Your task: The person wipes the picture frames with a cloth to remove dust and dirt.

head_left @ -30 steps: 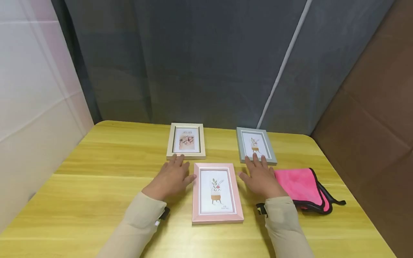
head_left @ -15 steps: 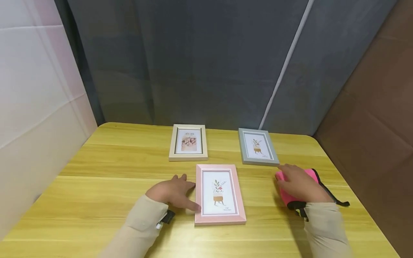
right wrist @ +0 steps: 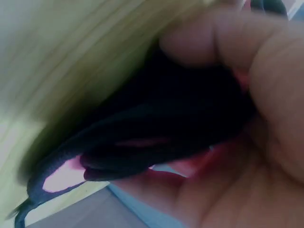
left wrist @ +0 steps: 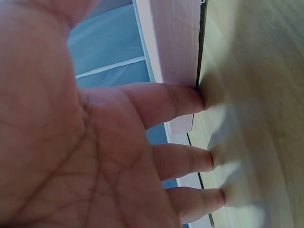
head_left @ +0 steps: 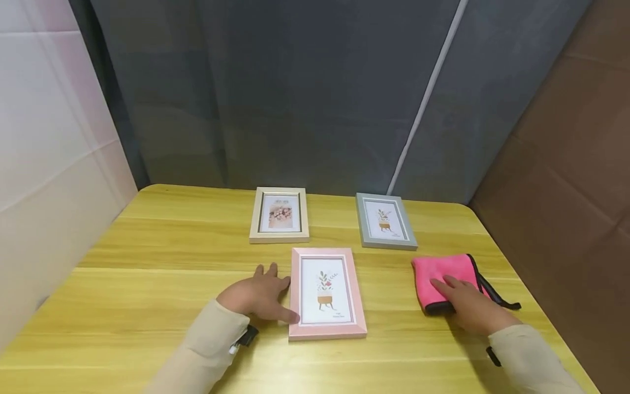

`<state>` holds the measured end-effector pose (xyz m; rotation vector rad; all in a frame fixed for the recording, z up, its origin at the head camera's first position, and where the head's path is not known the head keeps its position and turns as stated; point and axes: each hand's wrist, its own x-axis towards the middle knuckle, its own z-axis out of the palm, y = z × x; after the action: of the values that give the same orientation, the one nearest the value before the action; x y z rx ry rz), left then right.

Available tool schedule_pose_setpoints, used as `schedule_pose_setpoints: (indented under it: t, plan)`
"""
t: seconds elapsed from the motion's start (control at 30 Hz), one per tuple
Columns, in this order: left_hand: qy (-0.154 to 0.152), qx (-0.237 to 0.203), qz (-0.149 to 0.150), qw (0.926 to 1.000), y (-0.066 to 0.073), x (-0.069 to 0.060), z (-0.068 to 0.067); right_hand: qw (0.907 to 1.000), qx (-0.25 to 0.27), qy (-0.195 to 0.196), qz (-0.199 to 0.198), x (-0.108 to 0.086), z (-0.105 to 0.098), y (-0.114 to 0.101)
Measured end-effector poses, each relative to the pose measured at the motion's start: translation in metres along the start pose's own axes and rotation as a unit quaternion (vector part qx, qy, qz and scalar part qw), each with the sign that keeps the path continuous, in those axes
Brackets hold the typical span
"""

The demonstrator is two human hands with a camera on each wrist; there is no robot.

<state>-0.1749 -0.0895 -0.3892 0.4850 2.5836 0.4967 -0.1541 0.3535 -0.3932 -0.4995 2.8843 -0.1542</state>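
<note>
The left hand rests beside the pink picture frame, fingers spread, thumb at its lower left border. In the left wrist view the left hand has one finger against the side of the pink frame and fingertips down on the wood. Over at the right, the right hand lies on a folded pink cloth with black edging. Seen from the right wrist, thumb and fingers of the right hand pinch the black-edged cloth from both sides.
A cream picture frame lies flat at the back middle of the wooden table, and a grey-blue frame at the back right. Dark fabric hangs behind; white and brown sheets flank the sides.
The right hand has gone from the grey-blue frame's near edge to the cloth and now grips it. The left hand has drawn back from near the cream frame, its thumb now at the pink frame's lower left.
</note>
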Motion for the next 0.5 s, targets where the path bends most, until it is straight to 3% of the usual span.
schedule_pose_setpoints:
  t: [0.13, 0.27, 0.37, 0.5]
  plan:
    - [-0.001, -0.009, -0.002, 1.0, -0.001, -0.001, 0.001, 0.9983, -0.023, 0.052, -0.011, 0.011, -0.001, -0.002]
    - [-0.002, -0.008, -0.004, 1.0, 0.0, -0.002, 0.002, 0.9917, 0.035, 0.12, -0.031, 0.017, -0.009, -0.01]
    - [-0.004, -0.002, -0.006, 1.0, 0.0, -0.004, 0.002, 0.9817, 0.092, 0.164, -0.03, 0.019, -0.017, -0.036]
    - [-0.004, -0.008, -0.01, 0.9999, 0.002, -0.006, 0.001, 0.9719, 0.101, 0.202, -0.065, 0.018, -0.021, -0.092]
